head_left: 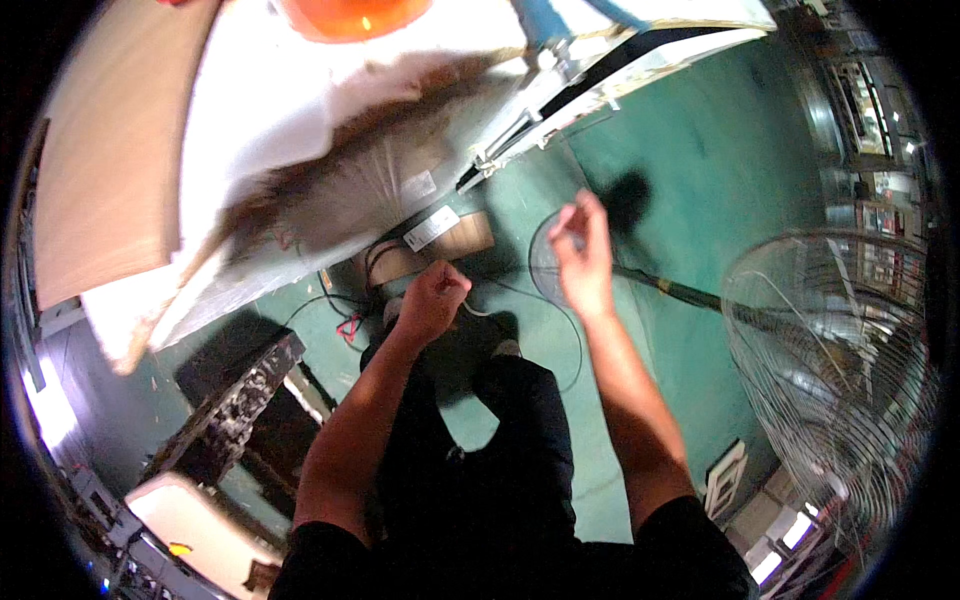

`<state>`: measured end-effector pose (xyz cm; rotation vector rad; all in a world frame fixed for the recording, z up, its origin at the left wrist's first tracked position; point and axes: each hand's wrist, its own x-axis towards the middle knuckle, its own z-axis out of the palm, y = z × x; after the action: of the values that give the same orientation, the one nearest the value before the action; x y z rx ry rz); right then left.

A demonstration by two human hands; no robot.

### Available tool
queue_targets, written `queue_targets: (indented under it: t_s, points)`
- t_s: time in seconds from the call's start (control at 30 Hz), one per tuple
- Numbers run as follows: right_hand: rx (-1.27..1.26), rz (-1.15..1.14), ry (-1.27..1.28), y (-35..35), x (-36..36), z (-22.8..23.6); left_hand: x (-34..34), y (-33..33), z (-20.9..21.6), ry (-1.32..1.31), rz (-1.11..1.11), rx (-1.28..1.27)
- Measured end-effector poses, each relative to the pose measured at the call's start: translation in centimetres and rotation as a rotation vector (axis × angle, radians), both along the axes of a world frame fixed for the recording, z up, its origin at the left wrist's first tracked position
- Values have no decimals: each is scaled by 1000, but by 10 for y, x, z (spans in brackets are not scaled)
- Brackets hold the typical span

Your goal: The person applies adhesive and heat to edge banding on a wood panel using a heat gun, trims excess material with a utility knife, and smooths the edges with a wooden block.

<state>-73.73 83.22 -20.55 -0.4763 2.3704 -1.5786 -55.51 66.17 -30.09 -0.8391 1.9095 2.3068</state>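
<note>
My left hand (435,298) is in mid-air above my knees, its fingers curled closed. Whatever it may hold is hidden. Farther right and a little higher, my right hand (588,255) is raised with thumb and fingertips brought together in a pinch. Its fingertips are slightly blurred, and I cannot make out anything between them. Both hands are apart from the white-topped worktable (255,110) in front of me. Beneath them on the floor lie a cardboard box (467,236) with a white label and a dark cable (578,345).
A large wire-caged fan (835,370) stands at right, its pole (680,291) running to a round base (545,262). An orange container (355,15) is on the table. A light brown board (120,150) hangs at left, above a dark stand (235,410) and pale seat (195,525).
</note>
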Motion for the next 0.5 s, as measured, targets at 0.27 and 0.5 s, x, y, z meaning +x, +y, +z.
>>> queue_targets:
  t_s: [0.27,0.5]
  points:
    - [-497,-9,336,-74,-120,-55,-134,-33,-9,774,299,-835]
    - [-636,119,547,-23,-142,-75,-175,-20,-30,787,229,-656]
